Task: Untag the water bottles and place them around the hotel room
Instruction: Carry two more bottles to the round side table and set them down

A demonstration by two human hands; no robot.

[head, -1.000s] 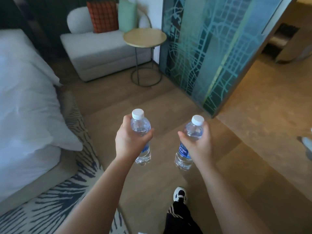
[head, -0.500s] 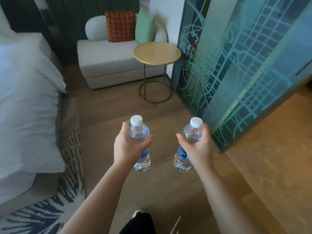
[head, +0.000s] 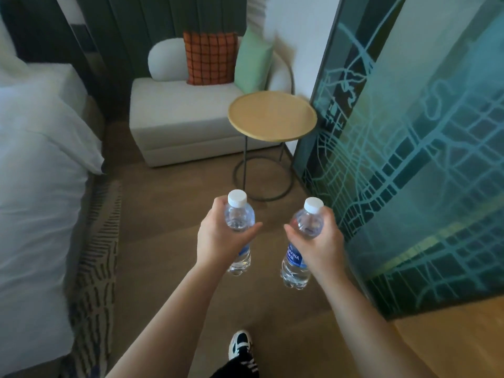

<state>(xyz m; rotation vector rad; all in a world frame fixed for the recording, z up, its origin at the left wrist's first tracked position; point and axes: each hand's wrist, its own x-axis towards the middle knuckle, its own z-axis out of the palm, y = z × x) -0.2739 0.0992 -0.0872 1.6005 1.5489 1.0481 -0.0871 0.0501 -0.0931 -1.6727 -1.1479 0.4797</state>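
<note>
My left hand point(head: 219, 240) grips a clear water bottle point(head: 239, 214) with a white cap, held upright above the wooden floor. My right hand point(head: 317, 246) grips a second water bottle point(head: 296, 264) with a white cap and a blue label, tilted slightly. No tag shows on either bottle. A round wooden side table point(head: 272, 115) on a thin black metal frame stands a short way ahead, its top bare.
A white sofa point(head: 180, 118) with an orange checked cushion point(head: 209, 58) and a green cushion point(head: 252, 64) sits behind the table. A bed with white linen point(head: 35, 170) runs along the left, beside a patterned rug point(head: 95, 252). A teal glass partition point(head: 409, 148) fills the right.
The view has moved forward: the side table and sofa are nearer and the partition fills more of the right. Both hands keep their hold on the bottles.
</note>
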